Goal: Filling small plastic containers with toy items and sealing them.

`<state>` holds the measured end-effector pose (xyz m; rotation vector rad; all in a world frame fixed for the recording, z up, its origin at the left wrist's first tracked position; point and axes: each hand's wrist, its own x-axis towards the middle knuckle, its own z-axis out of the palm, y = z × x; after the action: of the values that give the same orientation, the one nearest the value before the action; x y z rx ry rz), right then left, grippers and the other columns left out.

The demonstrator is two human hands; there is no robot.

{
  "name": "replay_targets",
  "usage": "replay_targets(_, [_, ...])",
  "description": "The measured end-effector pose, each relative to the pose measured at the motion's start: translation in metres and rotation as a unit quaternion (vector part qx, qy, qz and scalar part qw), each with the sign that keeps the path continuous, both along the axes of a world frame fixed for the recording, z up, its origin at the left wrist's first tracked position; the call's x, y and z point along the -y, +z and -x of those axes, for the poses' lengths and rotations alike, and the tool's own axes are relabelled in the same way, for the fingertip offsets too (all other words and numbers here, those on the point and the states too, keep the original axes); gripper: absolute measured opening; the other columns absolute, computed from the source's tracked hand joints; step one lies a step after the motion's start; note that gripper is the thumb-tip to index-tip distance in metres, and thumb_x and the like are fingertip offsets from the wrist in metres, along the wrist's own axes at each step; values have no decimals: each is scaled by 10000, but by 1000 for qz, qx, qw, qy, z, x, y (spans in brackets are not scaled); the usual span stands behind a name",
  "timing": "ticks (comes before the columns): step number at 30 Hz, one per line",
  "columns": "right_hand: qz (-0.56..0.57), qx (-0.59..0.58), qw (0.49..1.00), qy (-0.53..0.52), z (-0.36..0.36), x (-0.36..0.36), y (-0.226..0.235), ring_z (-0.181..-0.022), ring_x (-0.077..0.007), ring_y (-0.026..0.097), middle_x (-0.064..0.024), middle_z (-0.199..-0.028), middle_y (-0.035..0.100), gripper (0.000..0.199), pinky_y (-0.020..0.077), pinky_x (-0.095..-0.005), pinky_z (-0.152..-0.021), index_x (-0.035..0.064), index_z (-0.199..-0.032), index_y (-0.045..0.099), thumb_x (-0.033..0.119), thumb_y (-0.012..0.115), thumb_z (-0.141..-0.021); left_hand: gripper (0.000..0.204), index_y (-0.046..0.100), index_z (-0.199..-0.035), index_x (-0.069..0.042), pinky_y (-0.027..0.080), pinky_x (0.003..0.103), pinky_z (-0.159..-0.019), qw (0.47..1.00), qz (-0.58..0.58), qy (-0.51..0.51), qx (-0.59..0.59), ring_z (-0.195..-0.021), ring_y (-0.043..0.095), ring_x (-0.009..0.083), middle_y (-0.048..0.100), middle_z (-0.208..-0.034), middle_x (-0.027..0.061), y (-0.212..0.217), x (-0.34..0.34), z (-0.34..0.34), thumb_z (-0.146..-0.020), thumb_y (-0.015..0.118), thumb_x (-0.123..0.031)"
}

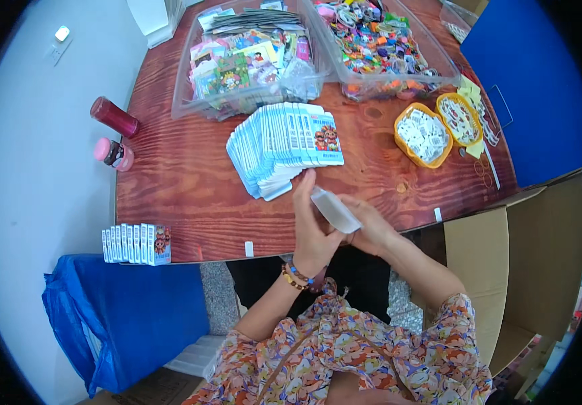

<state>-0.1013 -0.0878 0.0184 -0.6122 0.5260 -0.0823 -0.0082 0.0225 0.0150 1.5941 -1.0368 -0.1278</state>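
Observation:
Between my two hands, just above the table's near edge, is a small pale box (337, 212), tilted, with a whitish inner side or opening facing up. My left hand (312, 226) wraps its left side, thumb and fingers closed around it. On the other side my right hand (370, 227) grips the box, its fingertips partly hidden behind it. Just beyond my hands lies a fanned-out pile of flat light-blue cartons (281, 145) printed with cartoon figures. A row of several filled-out boxes (136, 244) with similar print stands at the table's left front corner.
Two clear plastic bins (181, 111) (399, 86) at the back hold packets and colourful trinkets. Yellow baskets (409, 156) (466, 142) with small white pieces stand at right. A red cylinder (114, 116) and pink jar (115, 154) are at left. A large cardboard box (477, 260) is beside me.

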Motion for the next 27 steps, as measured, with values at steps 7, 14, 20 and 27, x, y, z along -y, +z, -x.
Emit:
replay_targets(7, [726, 9, 685, -61, -126, 118, 55, -743, -116, 610, -33, -806, 669, 161, 487, -273, -685, -9, -943, 675, 147, 644, -916, 860, 433, -1395, -12, 436, 400, -1011, 983, -93, 17, -155, -1225, 514, 326, 477, -1320, 173, -7, -34, -38, -707, 897, -237])
replay_targets(14, [830, -230, 506, -48, -297, 174, 68, -870, -313, 692, -146, -912, 720, 484, 510, -452, -734, 29, -921, 693, 476, 791, -763, 896, 414, -1433, -21, 450, 405, -1004, 984, -108, -8, -138, -1234, 516, 297, 503, -1324, 153, -1, -45, -32, -713, 894, -255])
replay_targets(20, [760, -212, 610, 70, -322, 199, 56, -1066, -314, 684, -153, -1102, 721, 608, 523, -445, -877, 61, -1046, 728, 523, 841, -668, 942, 381, -1451, -8, 460, 396, -994, 974, -122, 3, -191, -1193, 544, 286, 503, -1302, 160, -9, -58, -45, -705, 905, -242])
replay_targets(27, [689, 18, 714, -125, -259, 213, 80, -675, -79, 552, 25, -754, 644, 232, 424, -272, -570, 35, -889, 714, 266, 731, -895, 878, 414, -1391, 20, 493, 355, -903, 975, -82, 34, -206, -1093, 586, 235, 557, -1235, 141, -9, -38, -62, -704, 909, -210])
